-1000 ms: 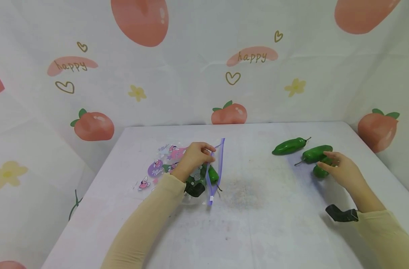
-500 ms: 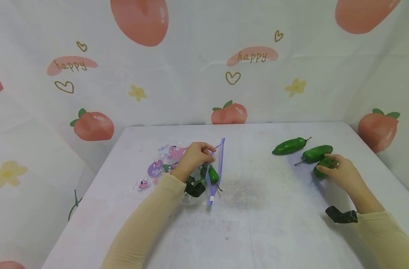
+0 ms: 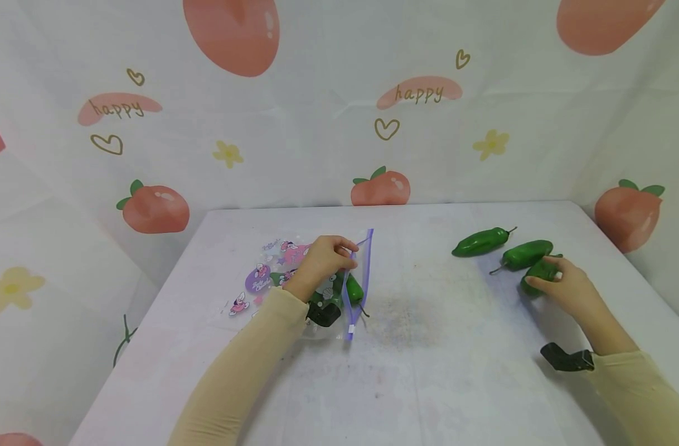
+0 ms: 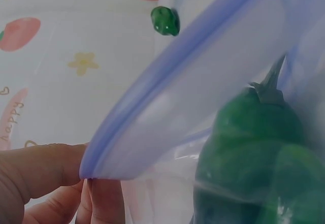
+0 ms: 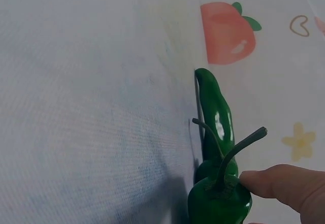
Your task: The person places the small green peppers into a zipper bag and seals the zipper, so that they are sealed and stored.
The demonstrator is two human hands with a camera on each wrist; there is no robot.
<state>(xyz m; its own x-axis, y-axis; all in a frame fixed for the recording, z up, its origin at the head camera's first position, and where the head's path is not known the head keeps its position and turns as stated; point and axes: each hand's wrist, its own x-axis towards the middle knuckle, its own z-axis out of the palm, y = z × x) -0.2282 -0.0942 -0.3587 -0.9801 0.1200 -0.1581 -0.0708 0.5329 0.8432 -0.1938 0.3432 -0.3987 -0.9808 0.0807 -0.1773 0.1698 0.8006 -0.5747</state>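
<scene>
On the left, my left hand pinches the purple zip edge of a clear printed zip bag. The bag lies with its mouth parted toward the right. Inside it is a green pepper with its stem toward the opening, and more green shows through the plastic beside it. At the right, my right hand grips a green pepper between thumb and fingers. In the right wrist view a fingertip presses that pepper near its stem.
Two more green peppers lie just behind the right hand, one long pepper and one nearer pepper. A white table spreads under everything. A printed cloth backdrop rises behind its far edge.
My right fingers and thumb have lowered and closed round the nearest pepper, which has tilted slightly. My left hand and the bag have stayed still.
</scene>
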